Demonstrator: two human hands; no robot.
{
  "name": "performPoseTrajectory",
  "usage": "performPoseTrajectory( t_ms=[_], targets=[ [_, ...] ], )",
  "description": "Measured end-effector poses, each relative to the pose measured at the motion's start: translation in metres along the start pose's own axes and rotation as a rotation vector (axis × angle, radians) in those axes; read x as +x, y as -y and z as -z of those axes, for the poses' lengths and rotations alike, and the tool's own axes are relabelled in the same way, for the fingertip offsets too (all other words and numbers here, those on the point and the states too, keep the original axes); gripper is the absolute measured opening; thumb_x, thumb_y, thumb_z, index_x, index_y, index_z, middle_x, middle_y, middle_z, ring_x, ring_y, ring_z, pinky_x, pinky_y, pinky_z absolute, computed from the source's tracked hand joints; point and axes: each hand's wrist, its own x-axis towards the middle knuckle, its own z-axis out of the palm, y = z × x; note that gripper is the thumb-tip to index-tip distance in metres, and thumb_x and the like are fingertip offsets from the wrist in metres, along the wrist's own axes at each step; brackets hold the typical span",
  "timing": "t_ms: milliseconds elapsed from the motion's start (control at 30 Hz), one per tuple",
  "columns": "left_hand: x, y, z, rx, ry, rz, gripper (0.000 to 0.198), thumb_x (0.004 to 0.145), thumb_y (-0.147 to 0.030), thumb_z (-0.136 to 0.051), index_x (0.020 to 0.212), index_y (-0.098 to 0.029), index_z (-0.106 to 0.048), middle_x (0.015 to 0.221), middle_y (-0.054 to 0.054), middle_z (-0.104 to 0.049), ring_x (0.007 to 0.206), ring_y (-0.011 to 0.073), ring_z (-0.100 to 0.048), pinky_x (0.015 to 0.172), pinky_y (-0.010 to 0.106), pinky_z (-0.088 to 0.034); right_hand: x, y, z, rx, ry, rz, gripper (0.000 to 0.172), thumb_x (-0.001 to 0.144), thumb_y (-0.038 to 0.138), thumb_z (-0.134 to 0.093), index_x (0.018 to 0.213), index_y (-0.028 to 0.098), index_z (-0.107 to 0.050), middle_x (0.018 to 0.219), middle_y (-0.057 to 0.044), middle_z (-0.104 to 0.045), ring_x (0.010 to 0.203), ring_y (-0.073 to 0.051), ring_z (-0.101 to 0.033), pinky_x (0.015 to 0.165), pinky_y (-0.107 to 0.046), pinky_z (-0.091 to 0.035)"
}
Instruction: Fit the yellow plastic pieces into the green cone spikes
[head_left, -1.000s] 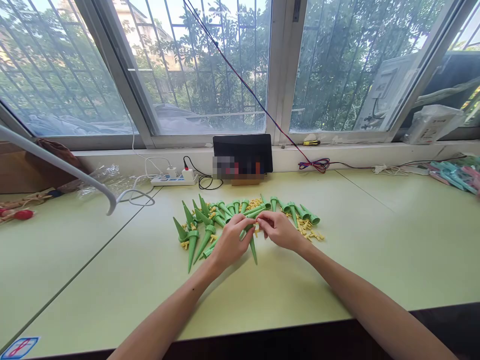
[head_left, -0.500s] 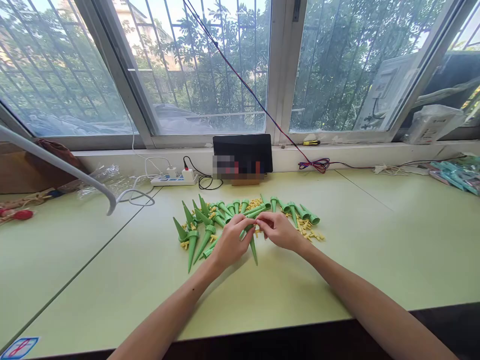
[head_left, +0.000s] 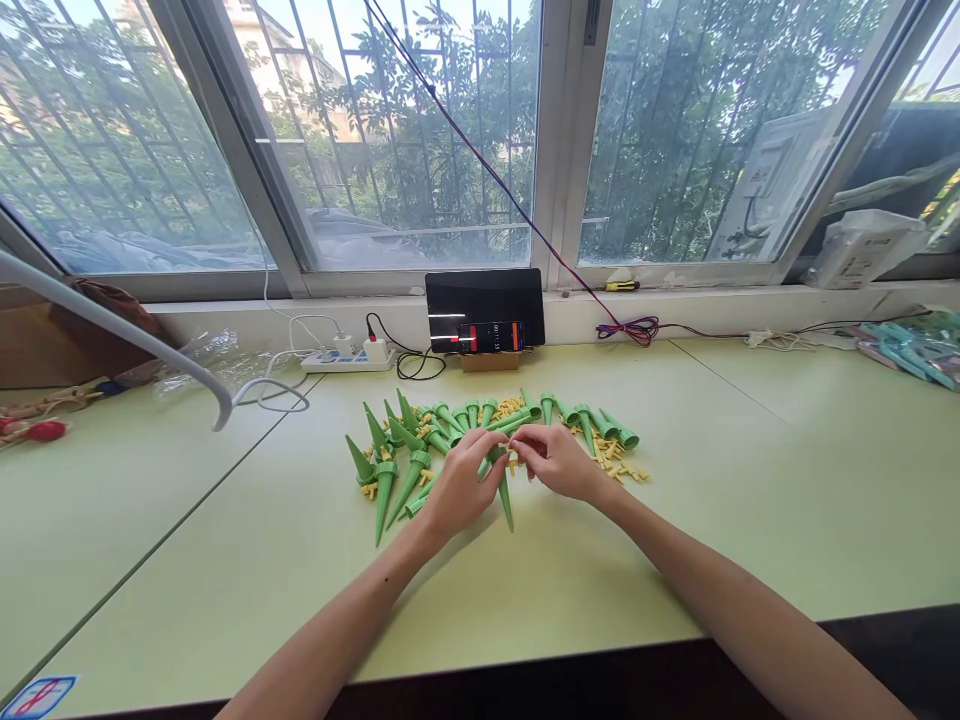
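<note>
Both hands meet at mid-desk, fingertips almost touching. Left hand [head_left: 459, 487] is curled around the wide collar end of a green plastic cone spike [head_left: 504, 490], holding it just above the desk. Right hand [head_left: 559, 462] pinches a small yellow plastic fitting [head_left: 513, 463] against that collar; the grip itself is mostly hidden by the fingers.

The spike's long axis runs roughly away-to-near, tip aimed toward the person and slightly down, open collar facing away toward the window.

Likely handling: light, rigid moulded plastic, smooth and a little slick along the taper. Best held at the ribbed collar, not the thin tip. The yellow piece is tiny and easy to drop; a fingertip pinch suits it.

Around the hands: a fan of green cone spikes [head_left: 397, 455] lying on the pale green desk [head_left: 675, 530], tips pointing various ways, with scattered yellow fittings [head_left: 611, 455] among them. Farther back, a dark tablet screen [head_left: 485, 305] leans on the sill, a white power strip [head_left: 346, 358] to its left.
</note>
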Motion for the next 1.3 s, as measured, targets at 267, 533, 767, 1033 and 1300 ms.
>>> performPoseTrajectory(
  t_ms=[267,533,767,1033,1300],
  targets=[
    [0.0006,0.0026,-0.0017,-0.015,-0.017,-0.002,0.017,0.091,-0.015,-0.056,0.106,-0.021,-0.06,0.1,0.005,-0.066,0.091,0.0187,-0.061,0.08,0.03,-0.049,-0.0007,-0.0053,-0.0007,0.003,0.027,0.001,0.023,0.094,0.03,-0.049,0.081,0.017,-0.062,0.065,0.0,-0.061,0.053,-0.012,-0.058,0.053,-0.022,-0.044],
    [0.0004,0.0032,-0.0017,-0.005,-0.026,0.0,0.016,0.091,-0.017,-0.056,0.106,-0.021,-0.059,0.101,0.004,-0.066,0.091,0.0179,-0.062,0.08,0.029,-0.05,-0.0003,-0.0072,-0.0008,0.015,0.048,-0.017,0.024,0.094,0.031,-0.049,0.083,0.016,-0.065,0.067,-0.001,-0.062,0.053,-0.012,-0.059,0.052,-0.023,-0.044],
    [0.001,0.004,-0.002,0.008,-0.07,0.056,0.014,0.091,-0.017,-0.055,0.105,-0.02,-0.059,0.099,0.004,-0.065,0.091,0.0184,-0.062,0.081,0.03,-0.049,0.0007,-0.003,0.0006,-0.071,-0.044,-0.025,0.021,0.091,0.024,-0.05,0.075,0.017,-0.06,0.06,0.001,-0.059,0.052,-0.012,-0.056,0.053,-0.023,-0.041],
    [0.0023,0.0011,-0.0013,0.0,-0.116,0.075,0.012,0.092,-0.018,-0.053,0.103,-0.02,-0.057,0.096,0.004,-0.064,0.09,0.0196,-0.062,0.08,0.031,-0.049,0.0018,-0.003,0.0013,-0.117,-0.072,-0.047,0.019,0.09,0.021,-0.05,0.074,0.017,-0.06,0.057,0.002,-0.058,0.051,-0.012,-0.054,0.052,-0.023,-0.039],
    [0.0031,0.0011,-0.0009,0.008,-0.145,0.063,0.011,0.092,-0.019,-0.053,0.102,-0.02,-0.057,0.095,0.004,-0.064,0.089,0.0189,-0.062,0.079,0.03,-0.049,0.0005,-0.0038,-0.0003,-0.064,-0.036,-0.059,0.018,0.088,0.02,-0.049,0.072,0.018,-0.058,0.06,0.001,-0.058,0.05,-0.011,-0.055,0.05,-0.022,-0.039]
  ],
)
